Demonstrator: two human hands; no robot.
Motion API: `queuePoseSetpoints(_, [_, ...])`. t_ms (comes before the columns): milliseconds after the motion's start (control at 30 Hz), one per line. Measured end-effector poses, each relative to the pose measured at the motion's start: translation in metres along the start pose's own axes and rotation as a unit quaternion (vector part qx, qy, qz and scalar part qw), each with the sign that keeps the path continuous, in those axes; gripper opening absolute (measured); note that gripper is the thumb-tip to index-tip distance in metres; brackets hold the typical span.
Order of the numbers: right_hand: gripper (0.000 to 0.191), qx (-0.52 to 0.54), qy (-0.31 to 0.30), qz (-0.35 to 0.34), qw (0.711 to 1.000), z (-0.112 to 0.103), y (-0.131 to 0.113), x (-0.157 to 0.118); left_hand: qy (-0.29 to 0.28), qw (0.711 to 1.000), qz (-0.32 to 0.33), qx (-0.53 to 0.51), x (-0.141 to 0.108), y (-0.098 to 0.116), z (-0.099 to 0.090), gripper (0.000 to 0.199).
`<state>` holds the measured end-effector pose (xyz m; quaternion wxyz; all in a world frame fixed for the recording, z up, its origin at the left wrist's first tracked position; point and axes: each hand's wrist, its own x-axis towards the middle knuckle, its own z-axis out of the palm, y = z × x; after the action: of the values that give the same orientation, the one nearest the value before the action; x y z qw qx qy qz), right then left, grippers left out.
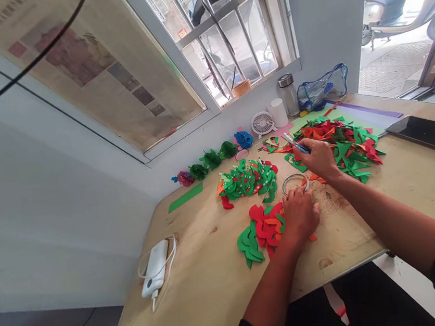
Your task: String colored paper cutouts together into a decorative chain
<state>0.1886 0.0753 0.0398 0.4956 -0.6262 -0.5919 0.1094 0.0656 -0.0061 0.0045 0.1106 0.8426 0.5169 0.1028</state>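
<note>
My left hand (300, 210) is closed at the near edge of a roll of clear tape (289, 179), its fingers curled against the ring; the fingertips are partly hidden. To the right and farther back, my right hand (319, 157) is wrapped round small scissors (298, 145) with blue on the handle, tips pointing away to the left. Under and beside my left wrist lie red, orange and green cut paper shapes (266, 228). A second pile of green and red pieces (247, 179) sits behind them. Paper scraps (340, 141) are heaped beyond my right hand.
A white power bank (155, 267) with a cable lies at the left. Paper flowers (211, 159), a small fan (263, 123), a glass bottle (289, 97) and a clear pouch (322, 88) line the wall. A dark phone or tablet (430, 133) lies at the right.
</note>
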Motion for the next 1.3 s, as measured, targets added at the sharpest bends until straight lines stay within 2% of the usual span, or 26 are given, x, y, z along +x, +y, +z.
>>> queuePoseSetpoints(167, [0.032, -0.015, -0.021, -0.004, 1.0, 0.0, -0.001, -0.001, 0.022, 0.999, 0.008, -0.037, -0.002, 0.004, -0.001, 0.035])
queuePoseSetpoints(300, [0.032, -0.019, -0.025, -0.008, 0.999, 0.003, 0.0, -0.002, 0.084, 0.991, 0.018, -0.099, -0.012, -0.011, -0.014, 0.025])
queuePoseSetpoints(367, [0.03, -0.013, -0.032, -0.011, 0.999, 0.004, 0.0, -0.002, 0.124, 0.985, -0.029, -0.118, -0.016, -0.028, -0.025, 0.018])
queuePoseSetpoints(467, [0.028, 0.0, -0.066, -0.024, 0.998, 0.008, -0.001, -0.006, 0.169, 0.971, -0.134, -0.102, -0.019, -0.056, -0.039, 0.014])
queuePoseSetpoints(633, [0.027, -0.033, -0.165, -0.043, 0.985, 0.015, -0.002, -0.012, 0.143, 0.972, -0.183, -0.03, -0.018, -0.082, -0.041, 0.011])
queuePoseSetpoints(833, [0.025, -0.141, -0.264, -0.071, 0.952, 0.016, 0.005, -0.009, 0.112, 0.976, -0.18, 0.049, -0.01, -0.086, -0.03, 0.015])
queuePoseSetpoints(967, [0.024, -0.188, -0.298, -0.08, 0.932, 0.015, 0.008, -0.007, 0.11, 0.975, -0.178, 0.08, -0.004, -0.088, -0.03, 0.016])
queuePoseSetpoints(1067, [0.021, -0.2, -0.306, -0.085, 0.927, 0.014, 0.006, -0.009, 0.12, 0.971, -0.197, 0.062, -0.003, -0.091, -0.031, 0.015])
queuePoseSetpoints(1300, [0.02, -0.229, -0.346, -0.113, 0.903, 0.009, -0.005, -0.011, 0.194, 0.944, -0.261, -0.051, -0.009, -0.1, -0.031, 0.01])
